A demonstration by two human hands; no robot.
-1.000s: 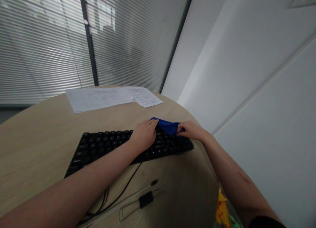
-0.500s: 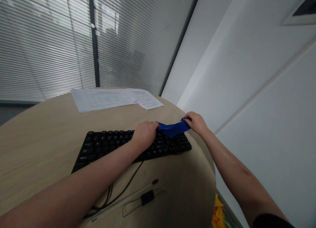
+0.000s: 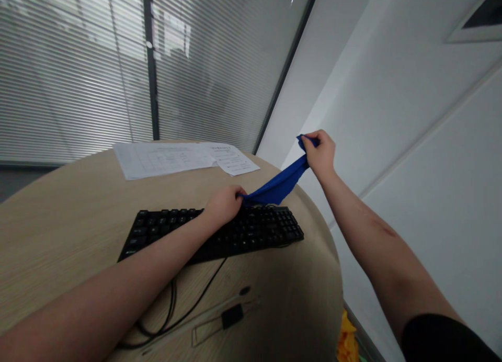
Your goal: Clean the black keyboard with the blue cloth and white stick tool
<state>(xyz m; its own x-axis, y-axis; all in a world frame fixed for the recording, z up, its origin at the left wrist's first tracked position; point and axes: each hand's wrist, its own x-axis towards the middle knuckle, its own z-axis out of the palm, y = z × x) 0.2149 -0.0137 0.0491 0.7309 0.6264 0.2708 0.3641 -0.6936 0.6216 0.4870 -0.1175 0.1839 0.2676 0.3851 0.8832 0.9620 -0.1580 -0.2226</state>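
Observation:
A blue cloth (image 3: 280,185) stretches slantwise between my two hands, over the back right part of a black keyboard (image 3: 270,228). My left hand (image 3: 225,204) is closed on the cloth's lower left end, just above the keys. Higher up and to the right, my right hand (image 3: 321,151) pinches the other end, off the keyboard, with a small corner poking out past the fingers. My left forearm crosses over the keyboard and hides some of its keys.
Printed paper sheets (image 3: 168,158) lie at the back of the round wooden table (image 3: 58,215). A black cable (image 3: 204,291) runs in front of the keyboard, near a small black object with a wire loop (image 3: 232,316). Something orange (image 3: 347,338) is below the table's right edge.
My right hand has risen and pulled its end of the cloth up, so the cloth is longer and slanted. My left hand has shifted slightly left.

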